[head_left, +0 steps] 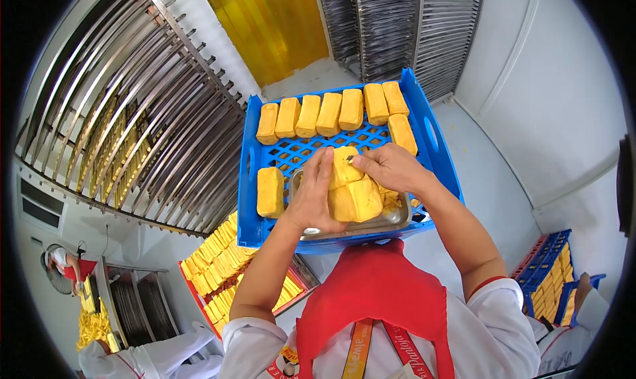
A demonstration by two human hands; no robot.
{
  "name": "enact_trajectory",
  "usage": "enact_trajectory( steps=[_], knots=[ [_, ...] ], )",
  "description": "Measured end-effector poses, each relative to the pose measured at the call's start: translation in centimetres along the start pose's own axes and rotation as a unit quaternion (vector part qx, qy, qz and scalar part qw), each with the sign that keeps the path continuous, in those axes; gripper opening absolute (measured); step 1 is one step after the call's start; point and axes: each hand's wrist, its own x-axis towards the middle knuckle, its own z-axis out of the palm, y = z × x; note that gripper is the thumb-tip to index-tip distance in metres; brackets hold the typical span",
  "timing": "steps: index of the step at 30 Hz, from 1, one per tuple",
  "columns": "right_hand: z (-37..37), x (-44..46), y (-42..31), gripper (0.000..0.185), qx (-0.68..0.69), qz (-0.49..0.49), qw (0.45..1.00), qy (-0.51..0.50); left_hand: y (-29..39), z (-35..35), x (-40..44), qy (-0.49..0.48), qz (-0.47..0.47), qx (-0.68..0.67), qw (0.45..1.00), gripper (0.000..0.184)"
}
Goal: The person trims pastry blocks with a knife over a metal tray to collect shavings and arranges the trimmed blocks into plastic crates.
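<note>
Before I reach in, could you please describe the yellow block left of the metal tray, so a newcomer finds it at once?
Find the blue crate in front of the red apron. Inside, near its left side, a yellow block sits left of the metal tray. Unlike the row of blocks along the far side, it stands apart from every other block.

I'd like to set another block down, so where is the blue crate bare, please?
Bare lattice shows in the blue crate between the back row of yellow blocks and the metal tray, reaching left to the gap behind the front-left block. It's crowded along the back and at front centre, where the left hand and right hand are over the tray.
</note>
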Motion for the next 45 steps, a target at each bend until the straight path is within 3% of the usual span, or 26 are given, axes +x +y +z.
enact_trajectory(
  steps=[3, 5, 6, 11, 14, 21, 24, 26, 30, 36, 39, 42, 45],
  knots=[
    [-0.2, 0.2, -0.2, 0.053, -0.018, 0.051, 0.996, -0.072, 0.3, -0.2, 0.3, -0.006, 0.014, 0.011, 1.000, 0.142],
    [0.5, 0.2, 1.0, 0.054, 0.157, 0.099, 0.979, -0.090, -0.2, -0.2, -0.1, 0.008, -0.020, 0.025, 0.999, 0.142],
    [0.2, 0.0, 0.9, 0.054, 0.158, 0.099, 0.978, -0.092, -0.4, -0.4, -0.1, 0.008, -0.022, 0.026, 0.999, 0.142],
    [-0.7, -1.3, 0.7, 0.052, -0.052, 0.041, 0.998, 0.004, -1.1, -1.7, 0.1, 0.036, 0.006, 0.076, 0.996, 0.141],
    [-0.4, -1.6, -0.6, 0.051, -0.062, -0.036, 0.997, 0.026, -0.9, -1.8, 0.1, 0.018, 0.025, 0.079, 0.996, 0.140],
    [-0.2, -0.6, -0.8, 0.055, -0.092, -0.059, 0.994, 0.016, -0.5, -1.4, 1.1, 0.014, 0.064, 0.082, 0.994, 0.138],
    [-0.4, 0.2, -0.5, 0.059, -0.141, -0.010, 0.988, -0.056, -0.5, -1.0, 1.2, 0.013, 0.064, 0.072, 0.995, 0.138],
    [0.4, 0.6, 1.5, 0.059, 0.093, 0.047, 0.993, -0.054, -0.7, -1.0, 1.0, 0.011, 0.043, 0.066, 0.997, 0.142],
    [-1.4, -0.4, 1.2, 0.054, 0.038, 0.077, 0.995, -0.046, -1.6, -0.8, 0.1, 0.034, -0.042, 0.039, 0.998, 0.146],
    [0.5, -1.4, 1.3, 0.049, 0.055, -0.021, 0.998, 0.009, -1.8, -0.7, 0.3, 0.039, -0.052, 0.024, 0.998, 0.146],
    [0.4, -1.4, 0.9, 0.046, -0.020, -0.042, 0.999, 0.016, -1.6, -0.9, 0.5, 0.035, -0.054, 0.023, 0.998, 0.145],
    [0.6, -1.4, 1.3, 0.049, -0.036, -0.059, 0.998, -0.010, -1.6, -0.8, 0.9, 0.035, -0.046, 0.032, 0.998, 0.144],
    [0.1, -1.5, 1.1, 0.052, 0.032, -0.005, 0.997, -0.065, -1.4, -0.8, 1.2, 0.033, -0.074, 0.031, 0.996, 0.143]
  ],
)
